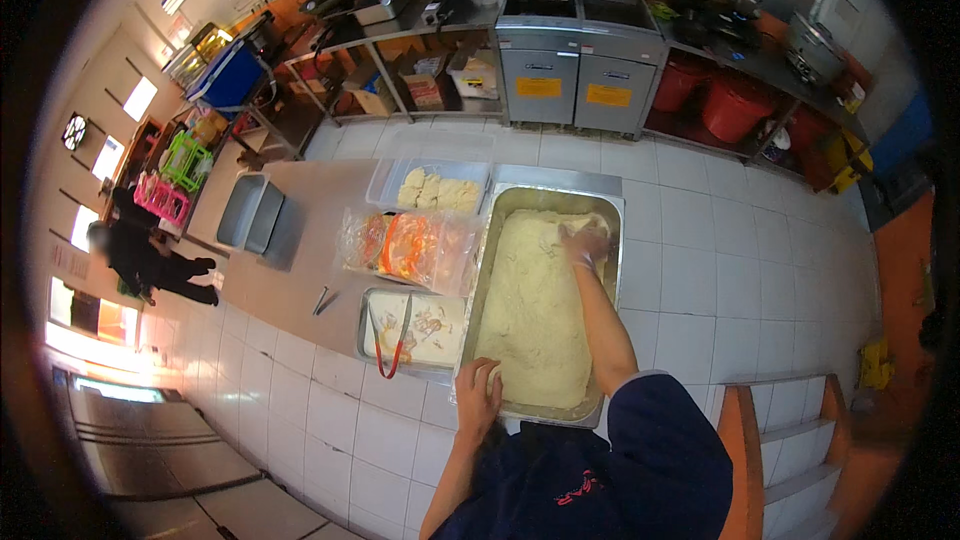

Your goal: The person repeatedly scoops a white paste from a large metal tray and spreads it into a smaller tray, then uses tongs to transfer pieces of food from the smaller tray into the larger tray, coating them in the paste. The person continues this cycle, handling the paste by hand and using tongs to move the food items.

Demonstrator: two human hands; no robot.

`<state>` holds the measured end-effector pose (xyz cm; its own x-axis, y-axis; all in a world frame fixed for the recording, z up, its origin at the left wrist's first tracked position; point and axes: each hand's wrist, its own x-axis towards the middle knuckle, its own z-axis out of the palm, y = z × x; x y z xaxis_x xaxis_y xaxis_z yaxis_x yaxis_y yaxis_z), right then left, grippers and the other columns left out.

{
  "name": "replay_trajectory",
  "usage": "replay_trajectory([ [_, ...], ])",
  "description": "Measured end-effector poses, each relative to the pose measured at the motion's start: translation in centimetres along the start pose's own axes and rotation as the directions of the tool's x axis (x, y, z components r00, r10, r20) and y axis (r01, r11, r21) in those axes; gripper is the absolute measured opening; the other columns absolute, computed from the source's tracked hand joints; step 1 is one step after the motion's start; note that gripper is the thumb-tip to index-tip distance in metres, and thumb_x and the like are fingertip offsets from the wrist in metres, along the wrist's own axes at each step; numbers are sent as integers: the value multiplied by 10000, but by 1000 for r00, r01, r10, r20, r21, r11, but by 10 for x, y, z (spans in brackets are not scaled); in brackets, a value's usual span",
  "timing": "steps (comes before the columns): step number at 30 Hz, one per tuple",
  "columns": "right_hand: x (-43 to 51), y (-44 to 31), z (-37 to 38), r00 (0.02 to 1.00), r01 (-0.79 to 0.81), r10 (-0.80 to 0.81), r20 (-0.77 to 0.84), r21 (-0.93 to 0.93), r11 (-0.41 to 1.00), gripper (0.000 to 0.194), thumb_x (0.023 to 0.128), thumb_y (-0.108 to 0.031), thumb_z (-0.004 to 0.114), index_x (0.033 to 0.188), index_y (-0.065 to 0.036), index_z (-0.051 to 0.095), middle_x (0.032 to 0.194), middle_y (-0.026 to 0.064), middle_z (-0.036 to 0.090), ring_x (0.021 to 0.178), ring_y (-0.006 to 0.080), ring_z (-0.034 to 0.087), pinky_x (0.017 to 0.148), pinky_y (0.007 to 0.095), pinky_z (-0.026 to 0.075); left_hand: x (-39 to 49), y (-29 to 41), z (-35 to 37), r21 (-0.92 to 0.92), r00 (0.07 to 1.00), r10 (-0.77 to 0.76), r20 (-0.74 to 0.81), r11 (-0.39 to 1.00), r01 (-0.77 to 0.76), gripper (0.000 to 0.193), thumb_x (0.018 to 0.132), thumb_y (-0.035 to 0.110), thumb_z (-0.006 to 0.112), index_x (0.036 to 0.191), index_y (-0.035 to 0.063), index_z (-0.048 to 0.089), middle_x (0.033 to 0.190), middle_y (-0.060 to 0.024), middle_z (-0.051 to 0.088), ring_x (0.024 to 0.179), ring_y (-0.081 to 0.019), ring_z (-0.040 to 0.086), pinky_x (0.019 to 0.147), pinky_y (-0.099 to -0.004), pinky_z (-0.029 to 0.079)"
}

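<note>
A deep steel pan (619,240) holds a wide bed of pale yellow flour or breading (532,300). At the far right end of the bed is my right hand (586,241), apparently in a clear glove, its fingers partly sunk in the powder. Whether it grips something there is hidden. My left hand (478,394) rests at the pan's near left rim, fingers slightly apart. Left of the pan stands a tub of white batter (442,315) with pieces in it and red-handled tongs (388,367) across it. Behind that tub lies a clear plastic bag of orange-red food (409,244).
A clear plastic container (382,184) holds pale breaded pieces (439,190). On the steel table (300,277) are a grey metal pan (251,214) and a small metal tool (320,300). Two deep fryers (577,75) line the back. A person (154,262) stands far left; tiled steps (799,450) lie right.
</note>
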<state>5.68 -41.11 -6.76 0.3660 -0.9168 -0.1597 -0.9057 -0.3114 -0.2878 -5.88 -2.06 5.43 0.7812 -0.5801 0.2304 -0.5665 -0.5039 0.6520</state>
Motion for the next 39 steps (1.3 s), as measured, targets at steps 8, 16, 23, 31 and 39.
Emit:
replay_trajectory([
  [8, 29, 2, 7, 918, 49, -169, 358, 320, 946, 1072, 685, -620, 852, 1423, 91, 537, 1401, 292, 612, 1294, 417, 608, 1076, 455, 501, -20, -11, 13, 181, 999, -3, -36, 984, 9, 283, 827, 67, 741, 1101, 130, 704, 1170, -65, 677, 1091, -299, 618, 906, -438, 455],
  [16, 36, 1, 65, 886, -94, -283, 367, 741, 665, 878, 703, -429, 931, 1336, 89, 611, 1305, 200, 673, 1164, 302, 661, 1000, 402, 519, -23, -15, 18, 196, 994, 37, -102, 980, -16, 226, 839, 94, 738, 1058, 139, 704, 1090, -44, 693, 1024, -272, 644, 860, -410, 467],
  [23, 7, -23, 28, 764, -367, -399, 507, 850, 378, 703, 749, -328, 927, 1314, -14, 652, 1249, 86, 696, 1150, 233, 643, 966, 390, 513, -24, -16, 20, 189, 992, 33, -121, 982, -10, 188, 853, 104, 729, 1037, 132, 705, 1078, -48, 699, 1019, -263, 649, 858, -410, 467],
  [31, -65, -9, -69, 732, -402, -523, 438, 896, 188, 768, 786, -347, 904, 1403, -24, 579, 1280, 83, 676, 1182, 246, 633, 1014, 412, 496, -24, -17, 21, 169, 989, 28, -144, 986, -3, 183, 847, 99, 717, 1025, 139, 729, 1074, -54, 713, 1014, -278, 656, 849, -422, 469],
  [39, -107, 59, -47, 919, -354, 150, 365, 595, 722, 707, 933, -511, 706, 1425, -13, 603, 1404, 152, 646, 1238, 315, 621, 1052, 419, 478, -25, -16, 21, 166, 986, 57, -158, 986, -30, 143, 868, 108, 716, 1010, 123, 727, 1055, -53, 708, 989, -268, 658, 855, -403, 478],
])
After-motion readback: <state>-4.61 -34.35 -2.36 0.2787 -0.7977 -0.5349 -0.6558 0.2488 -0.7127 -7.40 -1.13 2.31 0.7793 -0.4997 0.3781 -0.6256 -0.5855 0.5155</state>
